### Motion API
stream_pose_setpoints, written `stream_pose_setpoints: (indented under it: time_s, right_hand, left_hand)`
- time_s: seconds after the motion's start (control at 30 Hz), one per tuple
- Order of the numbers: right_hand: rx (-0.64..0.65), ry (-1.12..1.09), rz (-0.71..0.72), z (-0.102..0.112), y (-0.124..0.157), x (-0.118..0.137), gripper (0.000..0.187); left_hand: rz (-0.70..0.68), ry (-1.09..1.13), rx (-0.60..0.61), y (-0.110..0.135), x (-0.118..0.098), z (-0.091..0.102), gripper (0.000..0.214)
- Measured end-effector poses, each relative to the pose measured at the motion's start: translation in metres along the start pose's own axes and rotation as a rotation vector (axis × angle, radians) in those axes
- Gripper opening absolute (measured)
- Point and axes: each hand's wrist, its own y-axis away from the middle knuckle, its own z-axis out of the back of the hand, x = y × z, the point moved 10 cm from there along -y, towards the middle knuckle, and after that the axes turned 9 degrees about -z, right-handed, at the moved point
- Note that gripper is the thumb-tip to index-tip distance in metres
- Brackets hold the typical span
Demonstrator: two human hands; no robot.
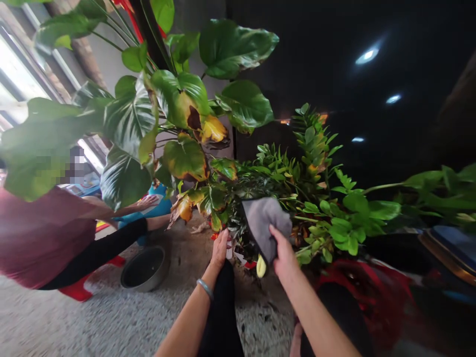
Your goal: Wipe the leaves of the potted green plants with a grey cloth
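Observation:
My right hand (283,253) is closed around a grey cloth (265,223) and holds it up against the lower leaves of a bushy small-leaved plant (316,198). A yellow leaf (261,267) hangs just below the cloth. My left hand (220,247), with a bracelet on the wrist, reaches in at the base of the plants; its fingers are together and partly hidden among the leaves. A tall plant with big green leaves (130,119), some with yellow and brown patches, rises above both hands.
A person in a dark red top (40,238) sits at the left, arm stretched toward the plants. A dark round bowl (144,267) lies on the rough floor. Red wrapping (357,287) surrounds a pot at the right. My dark-clothed knees are below.

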Motion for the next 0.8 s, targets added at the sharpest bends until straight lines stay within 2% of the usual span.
stream_pose_setpoints:
  time_s: [0.07, 0.1, 0.17, 0.23, 0.33, 0.4, 0.47, 0.53, 0.6, 0.67, 0.73, 0.8]
  right_hand:
    - [0.011, 0.068, -0.184, 0.02, 0.007, -0.048, 0.027]
    - [0.03, 0.091, -0.205, 0.028, 0.013, -0.06, 0.029]
    - [0.04, 0.098, -0.177, 0.036, 0.026, -0.062, 0.035]
    - [0.017, 0.045, -0.054, 0.031, 0.033, -0.029, 0.042]
    - [-0.084, -0.109, 0.166, 0.018, 0.027, 0.037, 0.047]
    - [-0.145, -0.176, 0.195, 0.015, 0.017, 0.052, 0.04]
    - [-0.14, -0.14, 0.072, 0.017, 0.005, 0.029, 0.028]
    - [-0.072, -0.024, -0.116, 0.023, 0.003, -0.019, 0.023]
    - [-0.007, 0.07, -0.229, 0.031, 0.013, -0.061, 0.026]
    - [0.024, 0.087, -0.249, 0.033, 0.024, -0.076, 0.032]
    - [0.029, 0.071, -0.132, 0.022, 0.029, -0.055, 0.04]
    - [-0.007, 0.054, 0.08, 0.007, 0.027, -0.01, 0.048]
  left_hand:
    - [-0.004, -0.013, 0.001, -0.001, 0.0, 0.002, 0.057]
    - [-0.003, -0.016, 0.006, -0.001, 0.0, 0.002, 0.058]
    - [0.007, -0.017, 0.015, -0.002, 0.001, 0.002, 0.061]
    - [0.014, -0.022, 0.015, -0.002, 0.001, 0.002, 0.062]
    - [0.008, -0.034, 0.004, -0.001, 0.0, 0.002, 0.06]
    - [-0.001, -0.035, 0.012, 0.0, -0.001, 0.001, 0.059]
    - [-0.008, -0.031, 0.022, 0.0, -0.001, 0.0, 0.059]
    - [-0.016, -0.034, 0.028, 0.0, -0.001, 0.0, 0.058]
    - [-0.02, -0.042, 0.038, -0.001, -0.001, -0.001, 0.059]
    - [-0.017, -0.049, 0.045, -0.001, -0.001, -0.001, 0.058]
    - [-0.02, -0.055, 0.05, -0.001, -0.002, -0.002, 0.057]
    - [-0.03, -0.061, 0.052, -0.001, -0.004, -0.003, 0.055]
